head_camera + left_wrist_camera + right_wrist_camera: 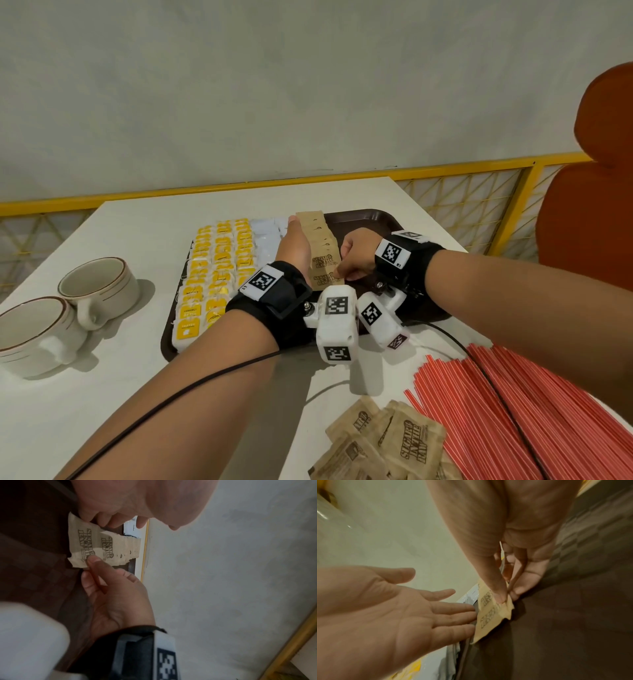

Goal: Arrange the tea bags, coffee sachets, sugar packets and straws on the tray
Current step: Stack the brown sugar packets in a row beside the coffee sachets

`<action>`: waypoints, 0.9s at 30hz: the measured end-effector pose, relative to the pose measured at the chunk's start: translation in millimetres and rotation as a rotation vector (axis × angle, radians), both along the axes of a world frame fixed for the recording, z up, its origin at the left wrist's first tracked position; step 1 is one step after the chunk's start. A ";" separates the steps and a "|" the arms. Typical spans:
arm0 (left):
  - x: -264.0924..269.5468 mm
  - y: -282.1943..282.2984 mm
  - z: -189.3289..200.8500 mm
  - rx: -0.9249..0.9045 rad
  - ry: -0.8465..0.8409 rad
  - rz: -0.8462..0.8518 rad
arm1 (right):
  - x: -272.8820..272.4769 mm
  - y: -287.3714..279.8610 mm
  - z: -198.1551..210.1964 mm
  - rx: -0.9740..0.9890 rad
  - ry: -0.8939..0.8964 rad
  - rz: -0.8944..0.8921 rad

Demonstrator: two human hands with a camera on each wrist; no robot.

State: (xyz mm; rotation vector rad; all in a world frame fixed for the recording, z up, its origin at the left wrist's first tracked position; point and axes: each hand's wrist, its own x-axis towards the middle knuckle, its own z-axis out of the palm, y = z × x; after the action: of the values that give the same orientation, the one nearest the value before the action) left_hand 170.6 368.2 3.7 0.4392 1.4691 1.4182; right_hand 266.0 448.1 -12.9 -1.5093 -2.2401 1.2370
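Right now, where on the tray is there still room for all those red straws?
The bare brown strip of the tray to the right of the sugar packet row, out to the right rim, is free. The left side is crowded with yellow tea bags and white coffee sachets. The straws lie on the table.

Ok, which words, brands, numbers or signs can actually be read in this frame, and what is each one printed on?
"SUGAR IN THE RAW": brown sugar packets on the tray, and the loose ones on the table.
"Coffee": white sachet beside the sugar row.
"L1": tag on the left wrist band.
"R1": tag on the right wrist band.
Yellow tea bags: print too small to read.
Square black-and-white codes on the wrist cameras: patterns, no words.
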 end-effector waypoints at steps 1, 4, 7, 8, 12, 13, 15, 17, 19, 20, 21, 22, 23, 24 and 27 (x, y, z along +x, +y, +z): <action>1.2 0.0 0.5 0.005 -0.001 0.015 | -0.7 0.3 0.5 0.010 0.000 -0.002; 2.2 2.4 -0.1 0.003 0.043 0.037 | -0.5 1.6 2.2 0.051 -0.002 -0.021; 3.5 2.0 2.7 0.005 0.121 0.052 | 1.0 4.6 3.9 0.062 0.018 -0.038; 2.9 2.1 2.7 0.006 0.124 0.052 | 1.3 6.3 4.0 0.060 0.019 -0.048; 2.3 -0.5 0.1 0.009 0.057 0.038 | 2.5 11.9 4.6 -0.015 0.075 -0.119; 3.3 -1.4 0.4 0.012 0.039 0.035 | 3.0 11.9 4.5 -0.047 0.106 -0.137; 4.2 -1.6 -0.2 0.027 0.006 0.021 | 3.1 11.5 3.7 -0.087 0.140 -0.147; 4.9 -0.1 -0.8 0.039 -0.015 0.021 | 2.7 11.1 2.6 -0.107 0.150 -0.141; 6.0 1.5 -3.0 0.044 0.007 0.047 | 1.7 11.7 1.6 -0.111 0.145 -0.146; 6.9 1.5 -3.6 0.048 0.028 0.054 | 1.5 12.6 1.0 -0.114 0.140 -0.147; 7.7 0.5 -3.7 0.053 0.047 0.053 | 1.1 13.1 1.2 -0.119 0.135 -0.149; 7.4 1.2 -5.3 0.054 0.056 0.046 | 1.0 13.2 1.4 -0.122 0.132 -0.149; 6.9 1.5 -5.9 0.046 0.063 0.031 | 1.1 13.2 2.3 -0.126 0.127 -0.146; 5.9 2.1 -7.3 0.040 0.071 0.013 | 0.9 13.1 2.8 -0.131 0.117 -0.140; 5.3 1.0 -6.8 0.020 0.087 -0.018 | -0.7 11.7 4.3 -0.148 0.100 -0.128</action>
State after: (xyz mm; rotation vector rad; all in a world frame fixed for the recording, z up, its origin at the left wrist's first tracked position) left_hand 175.9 369.2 -3.1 0.5310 1.5175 1.4155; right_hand 265.3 459.8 -8.6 -1.5763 -1.9958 1.4324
